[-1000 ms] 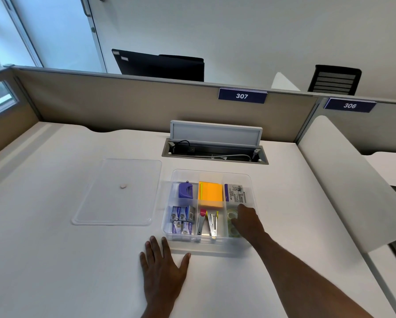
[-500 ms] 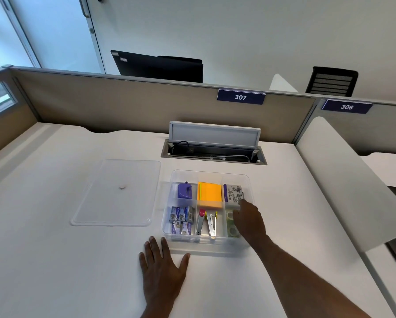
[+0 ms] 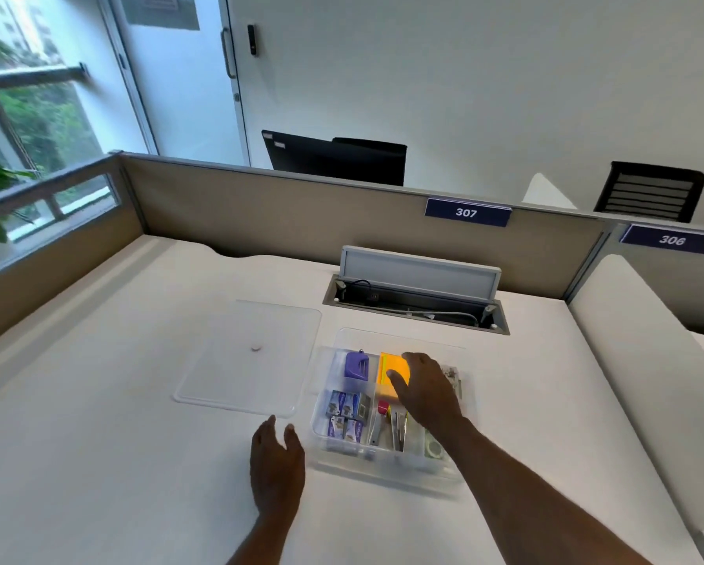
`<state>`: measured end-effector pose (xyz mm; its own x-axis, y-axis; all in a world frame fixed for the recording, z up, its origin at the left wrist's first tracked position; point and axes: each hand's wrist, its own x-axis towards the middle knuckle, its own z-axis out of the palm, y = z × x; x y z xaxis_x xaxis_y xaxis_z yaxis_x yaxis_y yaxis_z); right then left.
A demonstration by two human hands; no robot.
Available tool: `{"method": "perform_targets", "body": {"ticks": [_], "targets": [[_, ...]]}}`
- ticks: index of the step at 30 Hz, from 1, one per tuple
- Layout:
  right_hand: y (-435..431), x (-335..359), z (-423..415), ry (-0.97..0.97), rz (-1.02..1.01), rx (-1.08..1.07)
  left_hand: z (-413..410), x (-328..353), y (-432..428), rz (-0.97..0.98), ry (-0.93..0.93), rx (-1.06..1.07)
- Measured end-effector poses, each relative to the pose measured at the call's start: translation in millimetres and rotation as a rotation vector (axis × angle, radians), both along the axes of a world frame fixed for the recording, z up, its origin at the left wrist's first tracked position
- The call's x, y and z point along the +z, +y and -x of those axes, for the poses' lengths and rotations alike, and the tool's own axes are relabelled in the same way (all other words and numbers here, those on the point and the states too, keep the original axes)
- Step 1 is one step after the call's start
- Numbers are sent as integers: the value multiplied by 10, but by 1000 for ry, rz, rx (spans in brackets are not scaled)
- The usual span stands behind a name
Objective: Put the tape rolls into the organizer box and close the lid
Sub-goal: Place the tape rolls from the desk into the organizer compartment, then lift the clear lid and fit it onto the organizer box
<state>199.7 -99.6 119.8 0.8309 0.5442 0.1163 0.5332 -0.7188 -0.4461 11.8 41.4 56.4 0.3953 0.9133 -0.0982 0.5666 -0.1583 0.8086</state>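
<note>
Clear plastic organizer box [image 3: 387, 462] holds a tape roll [image 3: 433, 445] at its 5 o'clock corner. Right hand [image 3: 425, 391] hovers spread, empty; left hand [image 3: 277, 466] open. Lid [image 3: 248, 356], at 9 o'clock, should be lifted level by both edges.

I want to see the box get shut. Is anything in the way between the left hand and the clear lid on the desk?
Nothing visible is. The left hand sits just near of the lid, with only bare desk between. The lid lies flat, left of the organizer box. The right hand is over the box, so it blocks where the lid must go.
</note>
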Motion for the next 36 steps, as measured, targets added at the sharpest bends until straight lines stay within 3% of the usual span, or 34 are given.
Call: {"method": "perform_targets", "body": {"ticks": [8, 13, 20, 27, 31, 36], "targets": [[750, 99, 39, 87, -53, 161, 12, 173, 375, 154, -136, 218], [1239, 113, 188, 154, -99, 157, 69, 222, 784, 145, -167, 248], [1937, 4, 322, 291, 21, 21, 52, 184, 1566, 67, -13, 198], [2320, -289, 364, 489, 163, -62, -9, 7, 2228, -77, 262, -58], [2475, -380, 339, 636, 161, -128, -77, -122, 2480, -41, 388, -168], [2556, -422, 282, 708, 81, -267, -210, -159, 2561, -72, 476, -160]]}}
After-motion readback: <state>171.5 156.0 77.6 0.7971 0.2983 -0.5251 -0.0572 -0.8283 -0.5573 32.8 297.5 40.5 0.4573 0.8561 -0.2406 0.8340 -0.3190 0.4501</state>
